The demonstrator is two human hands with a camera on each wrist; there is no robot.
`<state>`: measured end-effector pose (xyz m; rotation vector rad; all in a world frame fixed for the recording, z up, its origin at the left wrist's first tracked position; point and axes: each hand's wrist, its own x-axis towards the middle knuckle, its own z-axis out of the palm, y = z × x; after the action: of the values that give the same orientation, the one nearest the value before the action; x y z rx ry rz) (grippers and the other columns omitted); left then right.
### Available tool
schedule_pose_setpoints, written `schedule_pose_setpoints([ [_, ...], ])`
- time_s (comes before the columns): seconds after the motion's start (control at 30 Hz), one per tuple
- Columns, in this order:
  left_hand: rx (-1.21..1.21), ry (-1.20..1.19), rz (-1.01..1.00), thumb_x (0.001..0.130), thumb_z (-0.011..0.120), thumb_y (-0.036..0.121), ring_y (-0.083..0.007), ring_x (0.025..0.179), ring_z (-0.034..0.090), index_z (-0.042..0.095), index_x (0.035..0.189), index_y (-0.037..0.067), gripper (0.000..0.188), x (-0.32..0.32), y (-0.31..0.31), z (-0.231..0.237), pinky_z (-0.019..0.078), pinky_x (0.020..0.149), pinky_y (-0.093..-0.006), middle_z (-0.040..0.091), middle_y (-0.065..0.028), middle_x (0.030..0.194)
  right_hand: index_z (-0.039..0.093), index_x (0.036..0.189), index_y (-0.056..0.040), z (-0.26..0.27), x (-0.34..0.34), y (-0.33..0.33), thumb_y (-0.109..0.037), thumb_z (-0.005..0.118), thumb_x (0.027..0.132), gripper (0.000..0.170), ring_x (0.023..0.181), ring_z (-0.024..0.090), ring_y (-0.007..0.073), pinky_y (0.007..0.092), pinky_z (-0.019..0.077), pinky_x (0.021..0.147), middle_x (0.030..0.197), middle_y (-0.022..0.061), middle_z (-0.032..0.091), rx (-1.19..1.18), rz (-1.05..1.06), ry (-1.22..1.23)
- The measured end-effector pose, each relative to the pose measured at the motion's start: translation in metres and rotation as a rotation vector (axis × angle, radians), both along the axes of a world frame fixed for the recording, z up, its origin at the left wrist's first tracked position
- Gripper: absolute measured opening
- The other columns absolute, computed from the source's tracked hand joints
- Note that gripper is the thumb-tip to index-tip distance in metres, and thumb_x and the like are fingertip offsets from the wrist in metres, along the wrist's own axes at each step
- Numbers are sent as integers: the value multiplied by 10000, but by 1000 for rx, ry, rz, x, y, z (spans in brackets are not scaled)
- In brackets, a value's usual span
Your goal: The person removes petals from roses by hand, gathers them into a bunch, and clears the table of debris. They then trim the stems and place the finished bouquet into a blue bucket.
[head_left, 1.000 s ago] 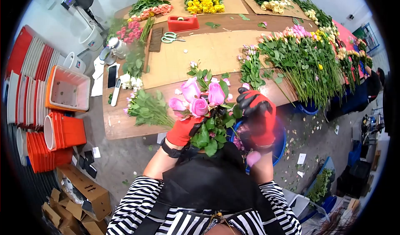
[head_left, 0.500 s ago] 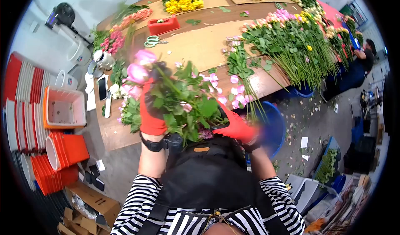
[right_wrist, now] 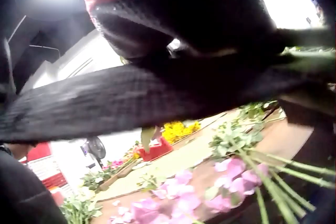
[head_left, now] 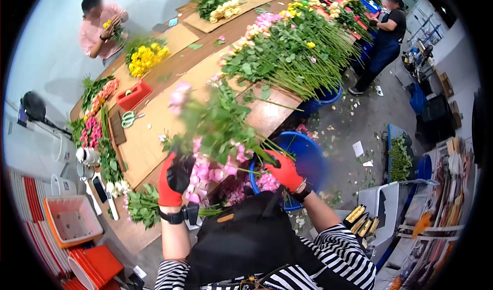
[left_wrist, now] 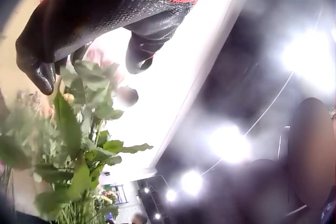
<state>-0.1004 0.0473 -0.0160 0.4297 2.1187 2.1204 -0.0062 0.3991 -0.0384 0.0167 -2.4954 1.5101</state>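
Bunch of pink roses (head_left: 205, 123) gripped by its stems at the blue bucket (head_left: 308, 148)

Seen from the head camera, the bunch slants above the wooden worktable (head_left: 275, 116), up and to the left of the bucket, its leaves and blooms blurred and its stem ends reaching over the bucket's rim. The right hand (head_left: 282, 171), in a red-and-black glove at the bucket's left edge, has its fingers closed round the lower stems. The left hand (head_left: 174, 179), gloved alike, is farther left of the bucket; its fingers are loosely bent with the thumb well apart, and it has hold of nothing that can be made out.

Loose pink petals (head_left: 208, 174) are strewn left of the bucket, and more lie inside it. Long-stemmed roses (head_left: 292, 53) are heaped above the bucket, beside a second blue bucket (head_left: 326, 96). Up and left of the bucket are a red tape dispenser (head_left: 133, 96), green-handled scissors (head_left: 127, 119) and yellow roses (head_left: 146, 59). Beyond these, a person in a pink top (head_left: 100, 28) handles a yellow flower; up and right of the bucket stands a person in dark clothes (head_left: 387, 38).
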Motion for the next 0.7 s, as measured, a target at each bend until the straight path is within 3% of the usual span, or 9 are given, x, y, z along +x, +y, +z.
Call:
schedule_pose_setpoints([
  [0.07,821,-624,-65,972,518,248,-231,1240,501,476,1380,54,454,10,17,7,371,1072,-378,520,-87,1387,597,1255,-85,2,-15,35,-135,679,819,446,733,641,236,355,509,695,878,155,682,-50,-120,-139],
  [0.17,732,-729,-41,994,466,316,-222,1255,489,454,1405,92,469,24,8,-32,365,1078,-392,517,-60,1389,606,1237,-74,18,-46,90,-122,686,819,429,794,647,194,339,516,749,914,129,700,4,-326,-315],
  [0.27,530,-717,107,1006,419,362,-232,1233,511,482,1378,89,466,40,7,-45,388,1054,-398,530,-76,1382,584,1252,-13,-11,-102,171,-166,719,798,497,942,653,266,348,501,844,1061,188,685,-86,-399,-224],
  [0.43,242,-583,228,916,547,-17,-231,1113,599,452,1331,-14,425,51,12,-51,496,970,-328,571,-139,1270,562,1285,-33,-1,-246,298,-310,731,769,610,1123,597,332,403,460,952,1217,223,620,107,-473,-40],
  [0.47,818,-875,336,887,573,-66,-220,1070,624,448,1327,-25,460,51,12,-52,515,940,-309,582,-136,1253,545,1302,-49,32,-262,303,-340,726,768,634,1096,607,343,424,471,931,1191,215,630,216,-453,39],
  [0.53,200,-530,271,919,562,5,-216,1074,622,465,1323,-15,416,55,16,-58,504,949,-319,592,-124,1242,506,1332,-104,94,-288,290,-387,711,765,666,1066,611,331,461,467,903,1181,174,624,881,-817,-318],
  [0.6,293,-530,281,964,513,128,-210,1132,586,493,1322,24,373,58,21,-46,466,987,-335,594,-95,1252,489,1335,-154,63,-326,310,-437,692,765,667,1066,599,305,474,456,875,1181,125,610,949,-928,-97],
  [0.67,688,-659,321,993,473,224,-201,1178,554,513,1325,61,372,66,18,-50,432,1019,-345,595,-67,1261,519,1315,-166,30,-342,286,-424,694,779,620,1096,568,302,475,432,898,1214,99,596,917,-764,148],
  [0.7,619,-723,414,977,506,189,-204,1160,564,515,1330,73,372,69,13,-64,437,1010,-336,593,-58,1268,522,1317,-166,16,-340,260,-413,686,792,603,1101,561,308,478,424,909,1220,102,591,857,-633,153],
])
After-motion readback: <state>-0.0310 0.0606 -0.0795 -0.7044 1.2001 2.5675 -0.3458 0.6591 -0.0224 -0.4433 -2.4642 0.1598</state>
